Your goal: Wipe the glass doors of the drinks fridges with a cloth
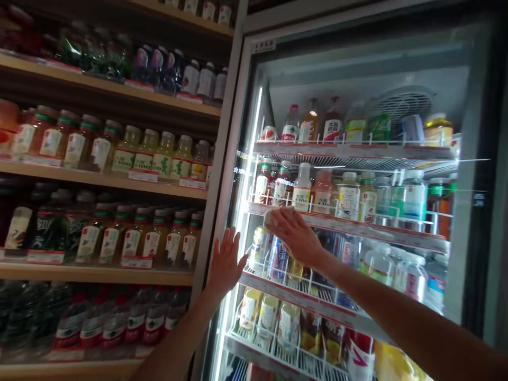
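A glass-doored drinks fridge [243, 106] stands in front of me. My left hand [226, 260] is open, its fingers outstretched, at the left edge of the fridge door; firm contact with it cannot be made out. On the glass, around the height of the second shelf, my right hand [291, 233] bends over a small white cloth [271, 218] that shows past its fingertips. Most of the cloth is hidden under the hand. Behind the glass near that hand are a blue can [278, 259] and a white-capped bottle [302, 186].
Wooden shelves [174, 186] to the left hold rows of juice bottles [91, 137] with price tags along the edges. Inside the fridge, wire racks [349, 223] carry bottles and cans. A light strip [257, 121] glows down the fridge's left inner side.
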### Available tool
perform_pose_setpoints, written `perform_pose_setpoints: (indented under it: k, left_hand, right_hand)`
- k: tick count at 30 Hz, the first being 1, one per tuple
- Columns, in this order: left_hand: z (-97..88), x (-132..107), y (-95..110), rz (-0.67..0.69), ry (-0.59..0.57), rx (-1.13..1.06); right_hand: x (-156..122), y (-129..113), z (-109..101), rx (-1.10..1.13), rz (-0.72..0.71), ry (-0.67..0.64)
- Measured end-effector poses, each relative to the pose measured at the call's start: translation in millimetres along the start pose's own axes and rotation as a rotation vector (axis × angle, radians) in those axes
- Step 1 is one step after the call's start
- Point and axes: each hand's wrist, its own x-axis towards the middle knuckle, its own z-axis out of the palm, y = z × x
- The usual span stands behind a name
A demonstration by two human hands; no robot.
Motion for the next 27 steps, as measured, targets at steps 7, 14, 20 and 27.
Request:
perform_pose_setpoints:
  k: [7, 14, 20, 27]
  left_hand:
    - [-9.2, 14.4, -8.8, -0.027, 0.035, -0.02]
    - [-21.6, 9.6, -23.6, -0.052, 0.079, 0.005]
    - [-37.1, -7.8, -40.3, -0.096, 0.068, 0.039]
    - [-57.4, -19.1, -47.4, -0.097, 0.039, 0.07]
  right_hand:
    - [37.2, 4.4, 5.7, 0.007, 0.274, 0.144]
    - [80.9, -6.0, 9.9, 0.027, 0.086, 0.037]
    - [58.0, -74.0, 38.5, 0.144, -0.044, -0.049]
    - [-2.4, -129.6, 55.7, 0.229, -0.124, -0.061]
